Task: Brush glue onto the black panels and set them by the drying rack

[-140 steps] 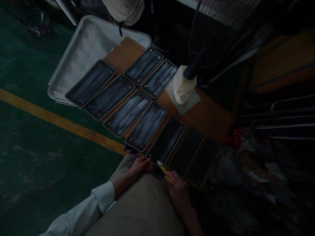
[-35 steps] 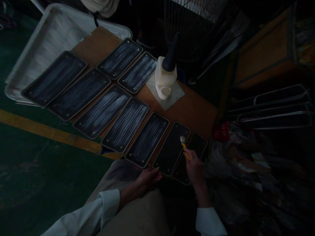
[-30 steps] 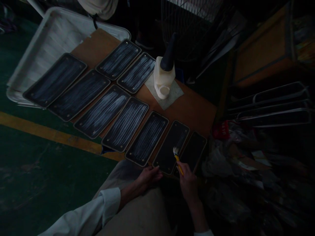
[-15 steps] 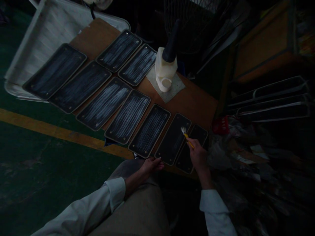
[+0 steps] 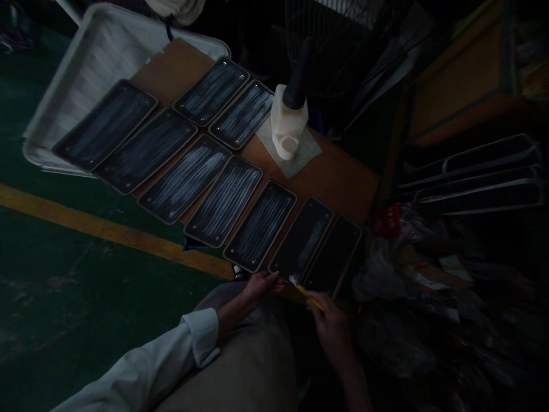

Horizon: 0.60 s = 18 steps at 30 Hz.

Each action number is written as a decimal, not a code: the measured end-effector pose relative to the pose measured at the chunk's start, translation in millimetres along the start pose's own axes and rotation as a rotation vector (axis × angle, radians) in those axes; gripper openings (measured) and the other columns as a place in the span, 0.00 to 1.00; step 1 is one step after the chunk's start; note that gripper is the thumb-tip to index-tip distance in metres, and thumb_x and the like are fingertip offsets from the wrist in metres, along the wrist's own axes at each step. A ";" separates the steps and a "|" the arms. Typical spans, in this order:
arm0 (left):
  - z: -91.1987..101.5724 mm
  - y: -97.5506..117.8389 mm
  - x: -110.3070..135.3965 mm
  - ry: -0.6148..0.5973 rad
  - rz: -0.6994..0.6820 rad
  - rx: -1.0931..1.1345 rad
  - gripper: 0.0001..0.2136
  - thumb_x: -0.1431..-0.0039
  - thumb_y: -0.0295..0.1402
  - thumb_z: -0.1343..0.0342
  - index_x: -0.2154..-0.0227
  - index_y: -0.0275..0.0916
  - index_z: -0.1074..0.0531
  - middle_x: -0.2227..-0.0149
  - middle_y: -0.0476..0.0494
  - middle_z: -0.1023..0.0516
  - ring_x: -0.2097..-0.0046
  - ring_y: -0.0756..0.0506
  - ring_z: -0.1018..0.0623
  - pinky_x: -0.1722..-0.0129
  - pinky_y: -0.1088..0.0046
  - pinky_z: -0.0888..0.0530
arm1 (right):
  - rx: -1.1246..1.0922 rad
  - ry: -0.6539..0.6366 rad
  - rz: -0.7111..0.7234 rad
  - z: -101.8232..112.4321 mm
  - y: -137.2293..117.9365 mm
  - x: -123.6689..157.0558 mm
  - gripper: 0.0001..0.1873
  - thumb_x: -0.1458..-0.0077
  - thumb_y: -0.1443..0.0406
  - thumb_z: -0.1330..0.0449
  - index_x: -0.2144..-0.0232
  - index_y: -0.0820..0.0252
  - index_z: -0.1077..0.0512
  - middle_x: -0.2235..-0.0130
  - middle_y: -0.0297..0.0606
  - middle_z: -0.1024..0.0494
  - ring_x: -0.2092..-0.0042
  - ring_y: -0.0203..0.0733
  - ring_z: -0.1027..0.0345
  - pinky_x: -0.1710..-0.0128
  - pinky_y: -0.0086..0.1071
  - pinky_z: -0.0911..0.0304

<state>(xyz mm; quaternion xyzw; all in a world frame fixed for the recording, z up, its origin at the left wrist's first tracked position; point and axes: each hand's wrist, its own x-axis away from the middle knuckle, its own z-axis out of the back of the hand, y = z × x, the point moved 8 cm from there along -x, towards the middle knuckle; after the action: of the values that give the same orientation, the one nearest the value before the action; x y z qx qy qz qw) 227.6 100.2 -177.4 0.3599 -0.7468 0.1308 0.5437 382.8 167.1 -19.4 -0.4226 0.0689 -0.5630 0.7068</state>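
My right hand (image 5: 332, 326) is closed around the yellow handle of a small paintbrush (image 5: 312, 297). Its pale bristles are at the near edge of a black rectangular plate (image 5: 300, 240), which bears a faint whitish streak. My left hand (image 5: 262, 285) is closed at that plate's near left corner; whether it pinches the plate or the board edge is hidden. To the right lies a plain dark plate (image 5: 335, 257). On the left, a black plate (image 5: 260, 226) and several others carry whitish brush strokes. All rest on a brown board (image 5: 338, 174).
A cream plastic bottle (image 5: 289, 123) with a black object on top stands on a grey sheet (image 5: 311, 153). A white tray (image 5: 36, 134) is under the board's far left end. Plastic bags and scraps (image 5: 412, 269) lie at right, near a red container (image 5: 385, 220).
The brush in my right hand has moved down along the plate to its near edge, and a whitish streak now shows there. My left hand has hardly moved.
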 end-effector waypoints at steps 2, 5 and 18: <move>0.9 -0.3 -2.3 0.011 -0.021 -0.020 0.10 0.43 0.34 0.36 0.69 0.31 0.27 0.72 0.41 0.20 0.73 0.49 0.20 0.72 0.77 0.22 | -0.109 -0.022 -0.048 18.2 9.4 -25.7 0.12 0.34 0.59 0.49 0.55 0.53 0.27 0.58 0.37 0.21 0.63 0.39 0.23 0.62 0.31 0.28; 2.9 -3.9 -7.6 0.026 -0.031 -0.050 0.09 0.42 0.33 0.37 0.69 0.31 0.28 0.73 0.42 0.20 0.74 0.49 0.20 0.73 0.77 0.23 | -0.144 -0.038 -0.031 43.9 19.9 -69.5 0.13 0.35 0.57 0.48 0.56 0.54 0.27 0.59 0.37 0.21 0.66 0.39 0.23 0.64 0.32 0.28; 4.0 -5.6 -6.6 0.084 -0.038 -0.062 0.15 0.49 0.40 0.33 0.69 0.33 0.28 0.72 0.43 0.20 0.73 0.49 0.20 0.72 0.76 0.24 | 0.408 0.221 0.341 86.7 12.5 -173.4 0.15 0.33 0.63 0.51 0.49 0.57 0.30 0.55 0.42 0.24 0.56 0.44 0.26 0.60 0.34 0.32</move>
<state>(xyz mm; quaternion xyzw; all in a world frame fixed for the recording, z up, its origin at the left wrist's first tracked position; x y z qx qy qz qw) 229.4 96.5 -186.0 0.3514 -0.7201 0.1122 0.5877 379.9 360.4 -38.5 -0.1901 0.1011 -0.4809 0.8499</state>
